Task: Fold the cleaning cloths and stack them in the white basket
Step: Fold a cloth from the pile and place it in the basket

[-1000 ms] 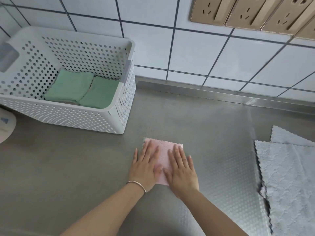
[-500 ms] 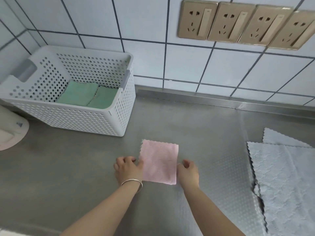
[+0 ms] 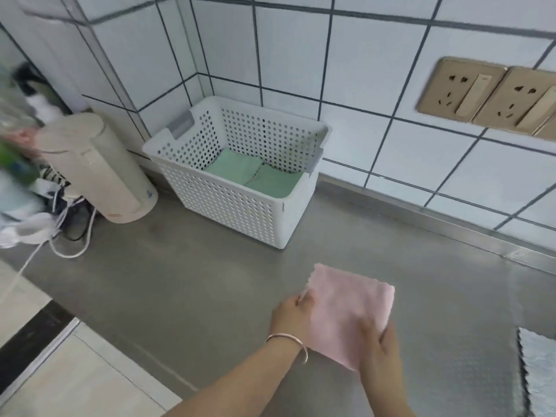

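A folded pink cloth [image 3: 349,308] is held just above the steel counter, gripped on both sides. My left hand [image 3: 293,319], with a thin bangle on the wrist, pinches its left edge. My right hand [image 3: 380,346] grips its near right corner. The white perforated basket [image 3: 240,206] stands further back and to the left, against the tiled wall. Two folded green cloths [image 3: 255,174] lie side by side on its bottom. A grey cloth [image 3: 538,374] lies flat at the right edge of the counter.
A beige cylindrical appliance [image 3: 99,176] stands left of the basket, with white cables [image 3: 69,236] and blurred clutter beside it. Gold wall sockets [image 3: 487,97] sit on the tiles at the upper right. The counter's front edge [image 3: 39,332] runs along the lower left.
Both hands went from pressing flat on the pink cloth to gripping its sides and lifting it off the counter. The view has swung left, bringing the appliance and cables into sight.
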`<state>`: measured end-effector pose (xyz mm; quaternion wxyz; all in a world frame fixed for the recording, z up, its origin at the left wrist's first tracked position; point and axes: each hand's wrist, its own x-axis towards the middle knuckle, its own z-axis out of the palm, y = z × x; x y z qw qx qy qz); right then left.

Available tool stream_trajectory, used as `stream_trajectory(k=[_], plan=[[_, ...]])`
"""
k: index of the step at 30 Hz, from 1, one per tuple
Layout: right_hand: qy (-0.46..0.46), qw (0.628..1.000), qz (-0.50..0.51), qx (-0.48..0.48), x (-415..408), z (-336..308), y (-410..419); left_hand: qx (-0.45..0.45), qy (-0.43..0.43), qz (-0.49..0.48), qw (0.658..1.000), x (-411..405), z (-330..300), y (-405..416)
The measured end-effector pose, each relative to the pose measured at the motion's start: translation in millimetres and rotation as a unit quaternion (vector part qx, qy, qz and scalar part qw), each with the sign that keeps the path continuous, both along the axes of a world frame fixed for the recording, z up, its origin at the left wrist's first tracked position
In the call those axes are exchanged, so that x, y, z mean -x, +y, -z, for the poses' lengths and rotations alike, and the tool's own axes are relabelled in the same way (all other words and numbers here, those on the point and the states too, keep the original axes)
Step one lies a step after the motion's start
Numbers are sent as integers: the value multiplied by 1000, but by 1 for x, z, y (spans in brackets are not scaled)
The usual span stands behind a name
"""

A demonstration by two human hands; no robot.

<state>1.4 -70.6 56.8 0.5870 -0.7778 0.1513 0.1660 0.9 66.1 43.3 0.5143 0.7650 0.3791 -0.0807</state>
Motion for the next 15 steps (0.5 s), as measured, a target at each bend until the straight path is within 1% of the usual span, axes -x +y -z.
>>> stream_trajectory(k=[1, 3, 6, 9, 11, 12, 14, 15], plan=[[-39, 999, 7, -28, 3, -14, 5, -14, -42, 4, 999, 0, -13, 5], [-115, 991, 18, -63, 1, -42, 26, -49, -158, 3, 986, -1, -39, 26], [-189, 978, 33, -79, -18, -84, 67, -110, -303, 16, 946, -14, -82, 73], [-229, 970, 37, -71, -46, -124, 125, -160, -406, 22, 900, -34, -124, 138], [-249, 966, 19, -64, -72, -140, 170, -203, -431, 22, 879, -57, -146, 188], [-245, 968, 12, -59, -88, -146, 196, -223, -428, 27, 875, -72, -154, 214], [-218, 975, -7, -49, -125, -151, 239, -280, -396, 35, 874, -105, -160, 258], [-193, 980, -17, -39, -143, -151, 257, -300, -365, 43, 880, -123, -158, 277]])
